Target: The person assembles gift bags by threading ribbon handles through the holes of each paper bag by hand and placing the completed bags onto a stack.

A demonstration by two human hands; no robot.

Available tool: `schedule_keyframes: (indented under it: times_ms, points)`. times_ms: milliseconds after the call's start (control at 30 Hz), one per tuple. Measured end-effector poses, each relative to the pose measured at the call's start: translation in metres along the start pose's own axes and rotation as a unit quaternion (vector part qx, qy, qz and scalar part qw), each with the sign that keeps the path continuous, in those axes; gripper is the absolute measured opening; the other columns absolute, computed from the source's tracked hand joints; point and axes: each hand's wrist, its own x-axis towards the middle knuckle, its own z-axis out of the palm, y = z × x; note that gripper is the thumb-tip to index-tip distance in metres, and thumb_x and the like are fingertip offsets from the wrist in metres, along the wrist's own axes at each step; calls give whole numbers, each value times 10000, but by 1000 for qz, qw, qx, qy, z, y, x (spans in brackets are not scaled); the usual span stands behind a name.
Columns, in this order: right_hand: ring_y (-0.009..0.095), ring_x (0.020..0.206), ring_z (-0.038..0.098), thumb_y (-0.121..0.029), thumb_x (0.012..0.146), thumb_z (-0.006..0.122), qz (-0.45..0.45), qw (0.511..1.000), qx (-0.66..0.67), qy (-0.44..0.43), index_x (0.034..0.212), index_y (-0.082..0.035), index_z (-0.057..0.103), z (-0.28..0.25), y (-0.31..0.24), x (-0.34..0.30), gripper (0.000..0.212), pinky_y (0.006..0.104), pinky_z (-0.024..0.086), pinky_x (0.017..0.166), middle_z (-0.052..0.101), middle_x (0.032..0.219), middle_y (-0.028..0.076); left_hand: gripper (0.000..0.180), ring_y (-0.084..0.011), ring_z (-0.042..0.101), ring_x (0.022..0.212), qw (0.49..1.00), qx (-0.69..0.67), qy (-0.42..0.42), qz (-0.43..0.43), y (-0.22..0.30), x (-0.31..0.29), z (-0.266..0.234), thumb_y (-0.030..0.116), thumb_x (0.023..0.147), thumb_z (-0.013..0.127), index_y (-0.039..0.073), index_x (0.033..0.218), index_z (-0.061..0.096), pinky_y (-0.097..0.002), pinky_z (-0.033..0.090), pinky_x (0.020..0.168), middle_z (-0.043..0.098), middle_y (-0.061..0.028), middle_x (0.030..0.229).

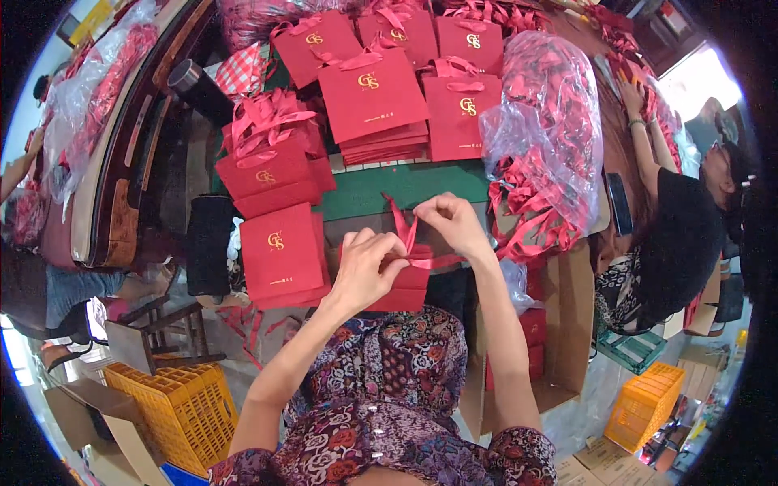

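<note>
A red paper bag (409,285) lies in front of me at the table's near edge, partly hidden by my left hand. Over it, a red ribbon (403,227) rises in a loop, with another length running right beneath my right wrist. My left hand (366,263) is closed, pinching the ribbon low down, close to the bag. Just above and to the right, my right hand (452,225) has thumb and forefinger pressed together at the ribbon's upper part. Left of my hands sits a stack of red bags (281,253) with a gold emblem.
Ribbon-handled red bags (371,93) stand in piles behind a green mat (389,188). A clear plastic sack of ribbons (551,130) bulges at right, above a cardboard box (567,324). A dark tumbler (197,87) lies back left. A co-worker (685,219) works at right; orange crates (174,409) sit on the floor.
</note>
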Motion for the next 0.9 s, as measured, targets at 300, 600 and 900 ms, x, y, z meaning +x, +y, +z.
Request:
schedule_keyframes:
  times_ms: [300,600,900]
  points:
    - [212,701,624,-162,886,731,-19,991,-115,-65,964,-12,714,-35,-35,-68,170,335,480,644,634,817,112,197,-218,618,838,992,26,52,-112,-14,24,-8,179,793,781,105,905,637,-380,395,834,672,-24,823]
    - [66,684,599,-151,888,754,31,998,6,47,941,-12,727,17,-45,-49,150,243,468,608,678,760,7,253,-326,567,978,988,-16,139,-58,-11,21,26,31,860,624,60,1105,566,-433,415,868,600,-140,1037]
    - [59,648,594,-156,899,736,54,994,27,91,894,6,655,46,-68,-28,181,253,477,586,670,704,28,293,-133,614,948,845,-462,-49,-263,32,-51,52,116,1056,477,20,1317,384,-290,488,828,642,-71,1004]
